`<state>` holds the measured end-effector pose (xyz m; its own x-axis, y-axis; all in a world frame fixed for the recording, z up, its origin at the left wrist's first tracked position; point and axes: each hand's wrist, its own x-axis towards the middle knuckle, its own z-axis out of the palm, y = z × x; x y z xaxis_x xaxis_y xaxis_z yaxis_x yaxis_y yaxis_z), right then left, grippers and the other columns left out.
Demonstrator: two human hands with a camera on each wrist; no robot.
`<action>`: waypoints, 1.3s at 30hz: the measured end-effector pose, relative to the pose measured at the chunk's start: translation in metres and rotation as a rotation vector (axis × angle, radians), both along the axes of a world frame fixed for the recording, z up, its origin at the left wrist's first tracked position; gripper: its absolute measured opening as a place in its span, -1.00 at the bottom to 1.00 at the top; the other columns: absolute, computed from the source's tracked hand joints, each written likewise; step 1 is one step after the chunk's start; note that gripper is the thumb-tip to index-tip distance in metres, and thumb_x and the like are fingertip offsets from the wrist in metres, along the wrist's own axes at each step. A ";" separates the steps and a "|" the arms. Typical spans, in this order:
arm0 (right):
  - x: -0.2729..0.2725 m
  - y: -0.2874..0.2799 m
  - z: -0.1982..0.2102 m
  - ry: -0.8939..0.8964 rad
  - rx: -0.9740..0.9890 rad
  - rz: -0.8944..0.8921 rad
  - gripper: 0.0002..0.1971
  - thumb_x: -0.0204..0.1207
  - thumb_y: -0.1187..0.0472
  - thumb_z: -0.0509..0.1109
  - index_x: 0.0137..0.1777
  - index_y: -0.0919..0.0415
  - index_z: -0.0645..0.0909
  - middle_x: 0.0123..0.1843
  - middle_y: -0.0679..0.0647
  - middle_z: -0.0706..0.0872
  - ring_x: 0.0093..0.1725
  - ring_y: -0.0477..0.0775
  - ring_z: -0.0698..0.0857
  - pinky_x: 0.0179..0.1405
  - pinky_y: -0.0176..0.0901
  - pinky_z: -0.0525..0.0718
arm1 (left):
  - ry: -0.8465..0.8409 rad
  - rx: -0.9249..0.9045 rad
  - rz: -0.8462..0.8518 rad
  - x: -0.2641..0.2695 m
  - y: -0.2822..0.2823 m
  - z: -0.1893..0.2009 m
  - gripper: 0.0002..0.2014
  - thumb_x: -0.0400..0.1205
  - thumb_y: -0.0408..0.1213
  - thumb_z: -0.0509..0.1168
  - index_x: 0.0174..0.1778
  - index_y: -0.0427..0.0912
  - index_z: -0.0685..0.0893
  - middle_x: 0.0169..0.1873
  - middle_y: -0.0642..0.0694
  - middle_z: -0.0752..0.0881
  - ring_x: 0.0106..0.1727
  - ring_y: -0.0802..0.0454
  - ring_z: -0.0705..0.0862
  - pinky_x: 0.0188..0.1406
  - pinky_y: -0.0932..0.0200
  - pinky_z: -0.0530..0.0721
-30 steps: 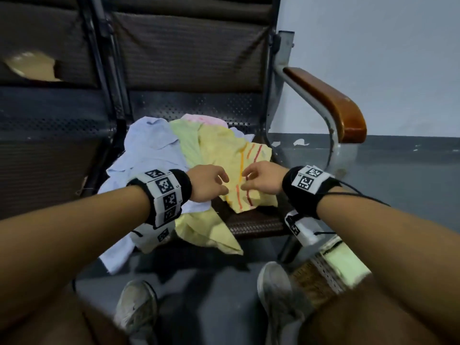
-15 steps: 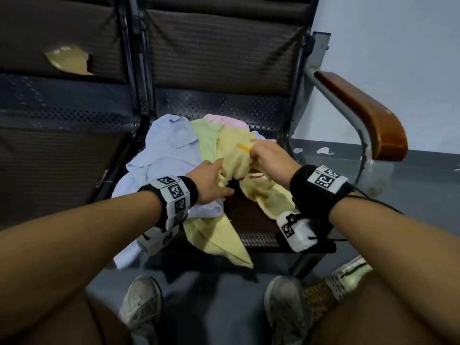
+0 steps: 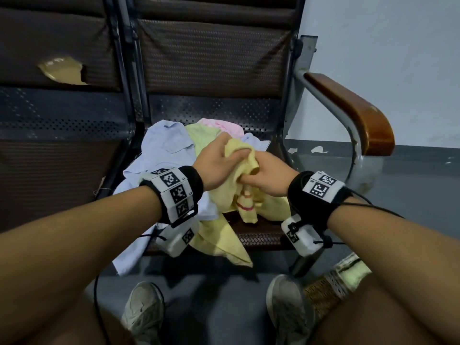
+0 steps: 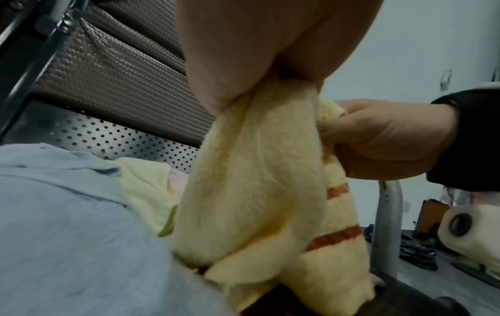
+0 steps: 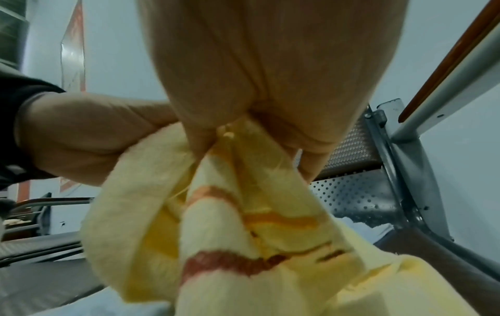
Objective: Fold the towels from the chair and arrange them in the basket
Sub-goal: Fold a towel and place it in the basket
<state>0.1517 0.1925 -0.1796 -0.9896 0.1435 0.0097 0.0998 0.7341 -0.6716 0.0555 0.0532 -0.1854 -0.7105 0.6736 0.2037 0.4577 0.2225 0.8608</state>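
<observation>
A yellow towel with red and orange stripes hangs bunched above the chair seat. My left hand grips its upper edge, and my right hand pinches the same edge close beside it. The wrist views show the yellow towel drooping from both grips. Under it lie a light blue towel, a pale green towel and a pink towel. Another yellow towel trails over the seat's front edge. The basket sits on the floor at the lower right, mostly hidden by my right leg.
The chair has a dark woven backrest and a wooden armrest on the right. A second seat adjoins on the left, its backrest torn. My shoes stand on the grey floor before the chair.
Both hands closed on the striped yellow towel and raised it off the pile. They now hold it higher and closer together than half a second ago.
</observation>
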 end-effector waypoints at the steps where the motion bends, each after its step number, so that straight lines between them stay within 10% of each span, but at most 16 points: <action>1: -0.001 -0.001 0.002 0.029 0.012 -0.023 -0.83 0.50 0.19 0.40 0.07 -0.02 0.64 -0.07 -0.03 0.80 -0.03 0.06 0.76 0.09 0.04 0.72 | -0.013 -0.019 -0.027 0.000 -0.001 0.000 -0.67 0.56 0.11 0.44 -0.18 0.03 0.47 -0.36 0.16 0.61 -0.40 0.43 0.56 -0.41 0.46 0.44; 4: -0.002 0.009 0.008 0.129 -0.120 -0.207 -0.81 0.62 0.26 0.22 -0.03 0.02 0.66 -0.03 -0.01 0.77 0.05 0.10 0.72 0.11 0.03 0.67 | 0.052 -0.253 -0.053 -0.012 -0.014 0.000 -0.51 0.38 0.20 0.56 -0.04 0.00 0.51 -0.24 0.13 0.68 -0.18 0.19 0.66 -0.30 0.24 0.54; 8: -0.004 0.030 0.016 0.247 -0.209 -0.461 -0.76 0.65 0.13 0.11 0.13 0.07 0.60 0.02 -0.12 0.66 0.16 0.08 0.65 0.12 0.01 0.61 | 0.214 -0.515 0.081 -0.034 -0.032 -0.012 -0.81 0.60 -0.04 0.38 -0.20 -0.08 0.62 -0.28 -0.06 0.71 -0.13 -0.14 0.69 -0.29 0.10 0.53; 12: 0.001 0.045 0.013 0.215 -0.104 -0.530 -0.80 0.53 0.09 0.30 0.13 -0.13 0.51 -0.01 -0.17 0.64 0.06 0.06 0.65 0.01 -0.06 0.59 | -0.122 -0.348 0.205 -0.041 -0.036 -0.013 -0.52 0.75 -0.06 0.09 0.02 -0.45 0.70 -0.08 -0.38 0.79 -0.02 -0.34 0.76 0.08 -0.19 0.74; 16: -0.001 0.035 0.004 0.030 0.181 -0.236 -0.88 0.57 0.03 0.38 -0.08 0.05 0.67 -0.12 -0.02 0.65 -0.13 0.01 0.61 -0.04 -0.05 0.59 | -0.490 0.055 0.255 -0.039 -0.026 0.002 -0.71 0.53 -0.08 0.47 0.05 -0.21 0.77 -0.05 -0.20 0.85 -0.02 -0.17 0.84 -0.04 -0.12 0.84; 19: -0.006 0.029 0.004 0.115 0.184 -0.261 -0.60 0.68 0.08 0.22 -0.41 0.16 0.40 -0.42 0.02 0.46 -0.35 0.06 0.48 -0.28 -0.01 0.43 | -0.354 0.010 0.234 -0.043 -0.025 0.006 -0.73 0.37 -0.34 0.57 -0.02 -0.16 0.77 -0.14 -0.12 0.85 -0.07 -0.11 0.84 -0.10 -0.03 0.84; 27: -0.004 0.029 0.005 0.275 0.008 -0.285 -0.78 0.70 0.19 0.17 0.14 -0.02 0.65 0.05 -0.07 0.76 0.03 0.00 0.68 0.05 -0.10 0.59 | -0.092 -0.204 0.378 -0.070 -0.052 -0.018 -0.89 0.62 -0.03 0.31 -0.14 0.15 0.75 -0.24 0.15 0.76 -0.15 0.14 0.72 -0.24 0.24 0.64; 33: -0.011 0.016 0.004 0.210 0.124 -0.150 -0.71 0.75 0.04 0.17 -0.15 0.17 0.53 -0.20 0.03 0.64 -0.16 0.07 0.61 -0.15 -0.06 0.48 | -0.157 -0.113 0.421 -0.075 -0.045 -0.020 -0.59 0.74 -0.13 0.07 -0.02 -0.41 0.68 -0.15 -0.21 0.68 -0.07 -0.13 0.61 -0.05 0.01 0.56; 36: -0.014 0.008 0.010 0.270 0.089 -0.133 -0.64 0.77 0.05 0.17 -0.18 0.29 0.50 -0.28 0.08 0.55 -0.23 0.09 0.54 -0.15 0.03 0.48 | -0.090 -0.262 0.543 -0.068 -0.043 -0.014 -0.60 0.54 -0.05 0.29 0.16 -0.27 0.55 0.12 -0.32 0.66 0.18 -0.33 0.61 0.15 -0.16 0.61; 39: -0.017 0.000 0.019 0.344 0.030 -0.075 -0.75 0.77 0.05 0.21 -0.11 0.08 0.59 -0.35 -0.28 0.58 -0.29 -0.21 0.52 -0.19 -0.19 0.47 | -0.090 -0.234 0.229 -0.041 -0.034 -0.013 -0.49 0.27 0.02 0.42 0.06 -0.08 0.45 -0.04 -0.11 0.67 -0.02 -0.14 0.68 0.06 -0.16 0.70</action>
<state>0.1349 0.1925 -0.1603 -0.9144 0.2099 0.3462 -0.0745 0.7533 -0.6534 0.0141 0.0189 -0.1983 -0.8570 0.5152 -0.0079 0.2977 0.5076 0.8085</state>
